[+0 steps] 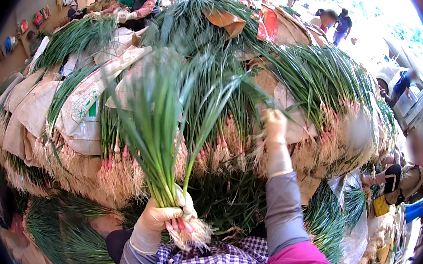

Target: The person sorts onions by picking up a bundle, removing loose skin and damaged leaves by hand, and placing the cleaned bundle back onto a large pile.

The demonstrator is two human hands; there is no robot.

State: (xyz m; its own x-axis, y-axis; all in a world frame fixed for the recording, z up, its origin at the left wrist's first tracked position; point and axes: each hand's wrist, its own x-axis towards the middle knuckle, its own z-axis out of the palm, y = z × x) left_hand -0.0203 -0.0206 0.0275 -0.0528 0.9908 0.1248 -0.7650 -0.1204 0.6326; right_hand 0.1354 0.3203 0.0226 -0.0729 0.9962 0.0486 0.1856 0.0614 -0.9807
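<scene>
My left hand [166,217], in a pale glove, is wrapped round the lower stems of a bunch of green garlic [161,156]. The bunch stands upright before my checked apron. Its long flat leaves fan upward, blurred at the tips, while pinkish bulbs and pale roots stick out below my fingers. My right arm reaches forward to the heap. At its end my gloved right hand [274,124] is closed, with blurred leaves and roots beside it; what it grips cannot be made out. Behind both hands, more green garlic [230,140] hangs in a row, roots downward.
Sacks [86,110] lie between layers of the big heap. Loose dark leaves [222,201] cover the ground before me. Further bundles [325,222] lie low at right. A person [409,180] sits at right, another [140,5] works behind the heap, and a vehicle [415,104] stands beyond.
</scene>
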